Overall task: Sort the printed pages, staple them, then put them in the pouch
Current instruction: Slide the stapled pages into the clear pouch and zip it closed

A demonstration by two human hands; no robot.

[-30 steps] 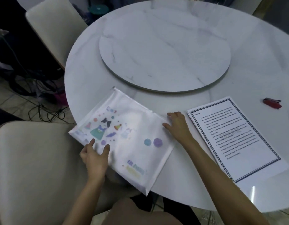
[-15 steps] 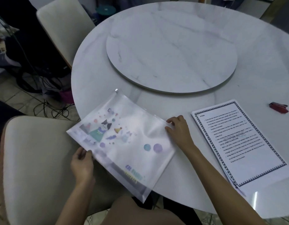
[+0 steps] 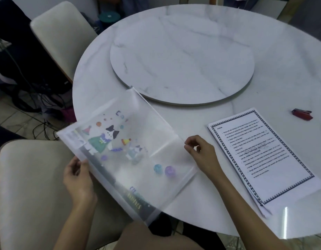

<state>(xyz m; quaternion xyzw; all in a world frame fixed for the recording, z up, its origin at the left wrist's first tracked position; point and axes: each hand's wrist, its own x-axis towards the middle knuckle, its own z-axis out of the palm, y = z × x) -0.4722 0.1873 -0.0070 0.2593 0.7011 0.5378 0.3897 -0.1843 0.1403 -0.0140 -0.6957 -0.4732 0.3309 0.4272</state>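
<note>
Pouch: the translucent pouch [image 3: 130, 152] with the cartoon cat print is tilted up between your two hands. Its left part hangs out past the rim of the desk [image 3: 94, 83] above the chair [image 3: 29, 186], and its right part is over the desk top. You can see through it, and no paper shows inside.

Left hand: your left hand [image 3: 78, 179] grips the pouch's near-left edge, fingers curled round it from below.

Right hand: your right hand [image 3: 201, 152] sits at the pouch's right edge. Its fingers are curled, and thumb and forefinger seem to pinch that edge. The blur hides exactly how.

Pages: the printed pages [image 3: 264, 156] lie in one stack on the desk, just right of your right hand, text side up. The lower sheets peek out a little at the near corner.

Stapler: the red stapler [image 3: 302, 114] lies on the desk beyond the stack, apart from it and untouched by either hand.

Done so far: the pages being gathered into a single stack suggests the sorting is finished. No staple can be made out, so you cannot tell whether that step is done.

Left to do: the pouch step looks only just begun. You need to open its long zip edge, slide the stack in, and close it.

Watch for: the thin, floppy pouch may sag shut while you reach for the pages.
</note>
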